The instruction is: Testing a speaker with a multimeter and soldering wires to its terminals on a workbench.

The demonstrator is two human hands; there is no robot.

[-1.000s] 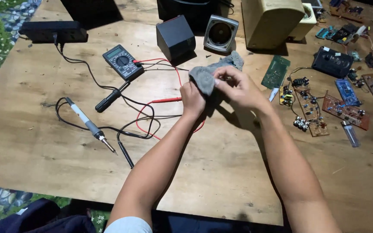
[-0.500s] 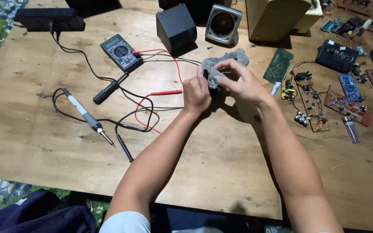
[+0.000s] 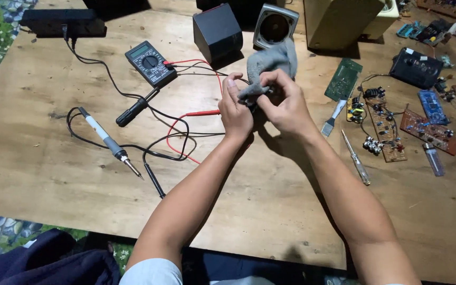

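Head view, my left hand and right hand both pinching a grey cloth in their fingers above the bench (multimeter and soldering iron nearby, untouched).

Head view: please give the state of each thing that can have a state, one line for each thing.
Grey cloth: bunched, held up by both hands.
Left hand: closed on the cloth's lower end.
Right hand: pinching the cloth.
Multimeter: flat on the table, leads plugged in.
Soldering iron: lying on the table, unheld.
Screwdriver: lying on the table, untouched.
Green circuit board: flat on the table.
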